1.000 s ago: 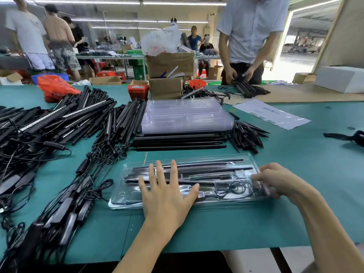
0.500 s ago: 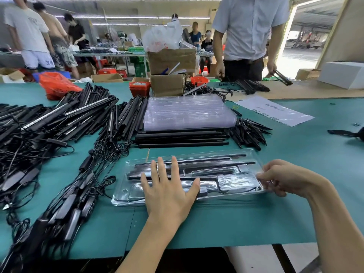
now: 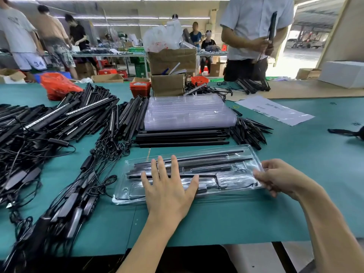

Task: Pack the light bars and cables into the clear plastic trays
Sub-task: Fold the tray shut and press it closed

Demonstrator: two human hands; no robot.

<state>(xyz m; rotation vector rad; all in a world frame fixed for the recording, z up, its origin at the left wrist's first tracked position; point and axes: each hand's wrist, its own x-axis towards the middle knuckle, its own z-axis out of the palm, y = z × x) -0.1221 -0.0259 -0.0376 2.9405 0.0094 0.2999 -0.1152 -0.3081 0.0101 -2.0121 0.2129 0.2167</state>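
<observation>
Shifted slightly since the earlier views: clear tray [image 3: 189, 174] with its right end now pinched at the edge by the right hand [image 3: 279, 177], which a second ago lay curled low against that end. Thumb and fingertips [image 3: 258, 174] clamped on the thin plastic rim there; whether lid and base are pressed shut under them cannot be told. Left hand [image 3: 167, 190] unchanged in place, flat on the tray's middle, fingers straight and spread, pressing down without gripping.

Tray lying lengthwise on the green table [image 3: 295, 213], close to the near edge, directly in front of the wearer. Inside, beneath the clear cover: long black light bars [image 3: 206, 157] in the far slots, a coiled cable [image 3: 236, 184] in the near right pocket. Contents apparently all seated, so likely stage: closing or snapping the cover of a filled tray, with the right-hand pinch serving the end seam.

Just behind the tray, a row of loose black bars [image 3: 181, 137], and on them a stack of empty clear trays [image 3: 187, 113]. To the right of that, a heap of short black pieces [image 3: 250, 131]. On the left, a large tangle of bars and wired adapters [image 3: 49, 144] awaiting packing. Farther back, cardboard boxes [image 3: 171, 60], a red bin [image 3: 139, 88], a printed sheet in a plastic sleeve [image 3: 273, 110], and a standing person in a pale shirt [image 3: 256, 26] holding dark bars.
</observation>
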